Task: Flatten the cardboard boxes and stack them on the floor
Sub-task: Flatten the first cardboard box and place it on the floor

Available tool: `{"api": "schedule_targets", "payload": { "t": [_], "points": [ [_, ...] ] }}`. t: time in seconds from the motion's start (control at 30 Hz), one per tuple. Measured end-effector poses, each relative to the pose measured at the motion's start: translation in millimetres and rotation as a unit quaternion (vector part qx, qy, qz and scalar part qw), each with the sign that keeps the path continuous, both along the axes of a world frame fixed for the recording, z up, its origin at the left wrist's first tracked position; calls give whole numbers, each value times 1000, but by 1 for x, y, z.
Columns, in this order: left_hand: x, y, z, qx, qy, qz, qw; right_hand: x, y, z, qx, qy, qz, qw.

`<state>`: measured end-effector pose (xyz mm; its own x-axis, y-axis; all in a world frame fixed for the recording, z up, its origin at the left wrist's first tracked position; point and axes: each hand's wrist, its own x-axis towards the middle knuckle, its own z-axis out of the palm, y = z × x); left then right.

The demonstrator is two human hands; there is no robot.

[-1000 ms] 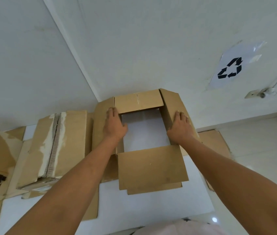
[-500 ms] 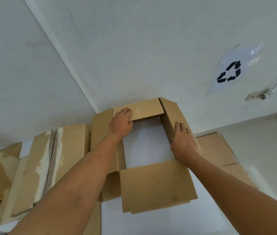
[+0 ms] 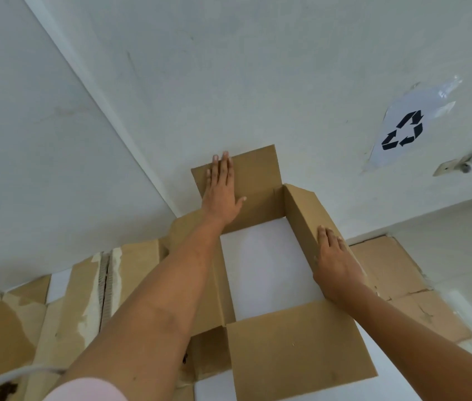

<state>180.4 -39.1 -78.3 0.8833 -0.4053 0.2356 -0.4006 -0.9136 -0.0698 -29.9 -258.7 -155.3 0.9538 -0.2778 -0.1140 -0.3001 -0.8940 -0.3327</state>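
Note:
A brown cardboard box, open at top and bottom, stands on a white table against the wall, so the table shows through it. Its far flap is pushed up flat against the wall under my left hand, palm spread and fingers straight. My right hand lies flat on the box's right side wall, pressing it outward. The near flap hangs toward me.
Other cardboard boxes with torn tape lie at the left on the table. Flattened cardboard lies on the floor at the right, by the wall. A recycling sign and a wall socket are on the wall.
My left hand moved from the box's left side to the far flap and pushed it up against the wall. My right hand stayed on the right wall. The view came closer.

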Motion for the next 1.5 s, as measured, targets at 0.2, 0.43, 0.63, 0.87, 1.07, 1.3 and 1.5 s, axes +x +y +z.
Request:
{"api": "schedule_targets", "payload": {
  "t": [0.2, 0.43, 0.63, 0.87, 1.07, 1.3, 1.5],
  "points": [
    [15, -7, -39, 11, 201, -6, 979, 0, 0, -5, 9, -6, 1, 1000],
    [20, -10, -48, -83, 141, 38, 986, 3, -2, -19, -25, 2, 19, 1000],
    [18, -13, -41, -96, 180, 41, 978, 0, 2, -5, -8, 11, 5, 1000],
    [-43, -43, -25, -292, 203, 73, 932, -7, 3, 17, 83, -28, -3, 996],
    [-122, -116, -28, -365, 331, 128, 861, -15, -4, 21, 344, -194, -111, 912],
    [-157, -172, -34, -344, 393, 197, 829, -17, -29, 21, 330, -241, -268, 873],
    [-155, -168, -37, -307, 376, 218, 847, -30, -71, -29, 285, 43, -229, 930]
  ]
}}
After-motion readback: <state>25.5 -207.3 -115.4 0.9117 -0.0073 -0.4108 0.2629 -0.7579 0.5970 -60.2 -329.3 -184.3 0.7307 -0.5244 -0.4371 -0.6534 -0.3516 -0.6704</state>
